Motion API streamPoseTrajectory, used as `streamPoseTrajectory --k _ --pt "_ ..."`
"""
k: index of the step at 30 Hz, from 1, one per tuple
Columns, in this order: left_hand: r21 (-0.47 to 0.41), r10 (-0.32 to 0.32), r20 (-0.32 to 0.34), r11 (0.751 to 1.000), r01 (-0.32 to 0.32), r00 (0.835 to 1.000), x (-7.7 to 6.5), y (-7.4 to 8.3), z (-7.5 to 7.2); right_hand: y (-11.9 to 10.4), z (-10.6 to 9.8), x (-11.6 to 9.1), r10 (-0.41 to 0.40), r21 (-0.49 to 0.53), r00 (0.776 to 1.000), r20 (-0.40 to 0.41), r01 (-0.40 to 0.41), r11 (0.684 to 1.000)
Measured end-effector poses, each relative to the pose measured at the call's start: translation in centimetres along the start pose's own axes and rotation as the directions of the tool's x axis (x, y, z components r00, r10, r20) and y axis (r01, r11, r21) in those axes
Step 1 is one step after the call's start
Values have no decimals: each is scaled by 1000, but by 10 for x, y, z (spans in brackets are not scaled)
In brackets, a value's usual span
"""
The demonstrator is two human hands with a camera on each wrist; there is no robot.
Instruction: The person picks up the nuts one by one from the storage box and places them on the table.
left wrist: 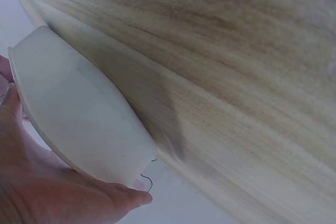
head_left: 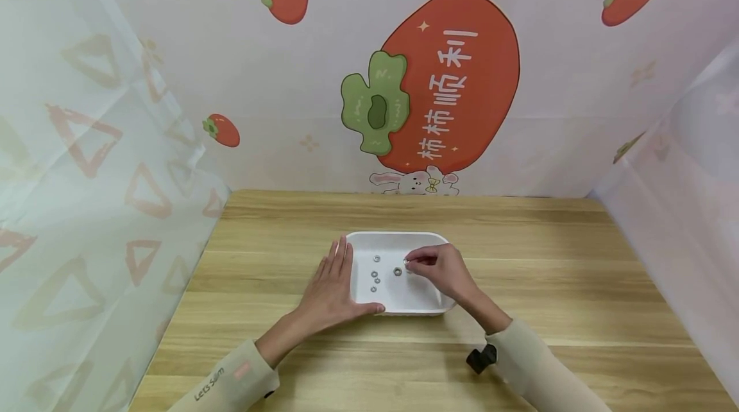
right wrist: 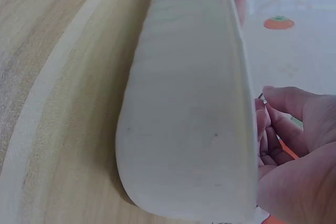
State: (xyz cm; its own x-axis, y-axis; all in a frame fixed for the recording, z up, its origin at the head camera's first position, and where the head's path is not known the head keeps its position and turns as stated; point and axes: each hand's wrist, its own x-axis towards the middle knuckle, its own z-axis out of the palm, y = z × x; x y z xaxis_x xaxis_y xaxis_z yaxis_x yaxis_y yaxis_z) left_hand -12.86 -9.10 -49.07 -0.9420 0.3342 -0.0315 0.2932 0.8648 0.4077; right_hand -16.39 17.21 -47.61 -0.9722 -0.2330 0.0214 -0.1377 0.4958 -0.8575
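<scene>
A white tray (head_left: 418,301) lies on the table. My left hand (head_left: 330,291) rests on its left side, fingers straight along the rim and thumb stretched along the near edge. My right hand (head_left: 447,269) reaches over the tray's right side and pinches a small metal nut (right wrist: 264,101) between thumb and fingertip; the fingers partly cover it. Just left of those fingertips a larger hex nut (head_left: 398,271) lies on the tray floor. Several smaller nuts, among them a nut (head_left: 376,258) toward the back, are spread in a loose column in the left half.
The wood-grain table (head_left: 277,226) extends around the tray on all sides. Behind it hangs a backdrop (head_left: 277,91) printed with persimmons, and patterned sheets close off both sides. A black strap piece (head_left: 482,359) sits at the right sleeve's cuff.
</scene>
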Motion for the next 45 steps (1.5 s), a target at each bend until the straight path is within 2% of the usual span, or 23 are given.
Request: streamPoseTrajectory --k 17,26,45 --pt "-4 -10 9 1000 10 1000 1 0 2 -5 -23 -10 74 91 995 -60 -68 993" --pt "-16 -6 9 1000 6 1000 1 0 2 -3 -41 -13 178 193 981 -75 -161 968" --pt "-6 5 3 1000 -5 1000 2 -2 3 11 -76 -24 228 173 963 -142 -203 964"
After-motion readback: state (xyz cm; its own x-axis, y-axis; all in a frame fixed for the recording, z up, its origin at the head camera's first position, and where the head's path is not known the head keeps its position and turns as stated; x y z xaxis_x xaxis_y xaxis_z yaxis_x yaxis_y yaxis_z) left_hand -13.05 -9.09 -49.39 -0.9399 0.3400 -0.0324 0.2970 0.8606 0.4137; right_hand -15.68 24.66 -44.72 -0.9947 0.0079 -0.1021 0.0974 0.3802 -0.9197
